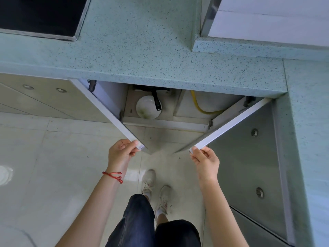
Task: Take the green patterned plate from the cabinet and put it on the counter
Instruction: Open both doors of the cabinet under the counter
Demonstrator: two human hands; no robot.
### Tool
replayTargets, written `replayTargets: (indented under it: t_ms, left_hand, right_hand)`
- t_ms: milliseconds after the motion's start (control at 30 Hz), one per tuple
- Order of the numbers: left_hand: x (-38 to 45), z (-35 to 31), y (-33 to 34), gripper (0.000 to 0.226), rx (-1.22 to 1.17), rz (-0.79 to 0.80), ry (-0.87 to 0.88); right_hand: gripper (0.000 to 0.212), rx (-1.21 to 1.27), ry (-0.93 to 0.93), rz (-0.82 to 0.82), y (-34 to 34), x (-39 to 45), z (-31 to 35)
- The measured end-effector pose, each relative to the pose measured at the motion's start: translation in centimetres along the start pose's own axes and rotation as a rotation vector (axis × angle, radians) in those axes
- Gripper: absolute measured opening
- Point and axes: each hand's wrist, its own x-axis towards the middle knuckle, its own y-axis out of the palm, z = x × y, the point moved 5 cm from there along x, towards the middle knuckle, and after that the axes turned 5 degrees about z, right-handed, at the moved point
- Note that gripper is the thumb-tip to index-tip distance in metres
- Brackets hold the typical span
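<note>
A white plate with a faint green pattern lies on the floor of the open cabinet under the speckled teal counter. A black pan handle overlaps the plate's right edge. Both cabinet doors stand swung out toward me. My left hand grips the free end of the left door. My right hand grips the free end of the right door. The plate sits well beyond both hands, inside the cabinet.
A black cooktop is set into the counter at the upper left. A yellow hose curves through the cabinet's right half. A steel panel stands at the right. My feet rest on pale floor tiles.
</note>
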Motion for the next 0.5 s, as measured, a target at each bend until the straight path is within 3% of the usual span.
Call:
replayTargets:
  t_ms: [167,500]
  left_hand:
    - [-1.4,0.6,-3.8,0.028,0.061,-0.035,0.022]
    - [-3.3,1.0,-9.4,0.019,0.237,-0.09,0.081]
  right_hand:
    - [0.012,-0.158,-0.025,-0.017,-3.2,-1.8,0.0]
    - [0.01,-0.278,-0.056,-0.135,-10.0,-5.3,0.0]
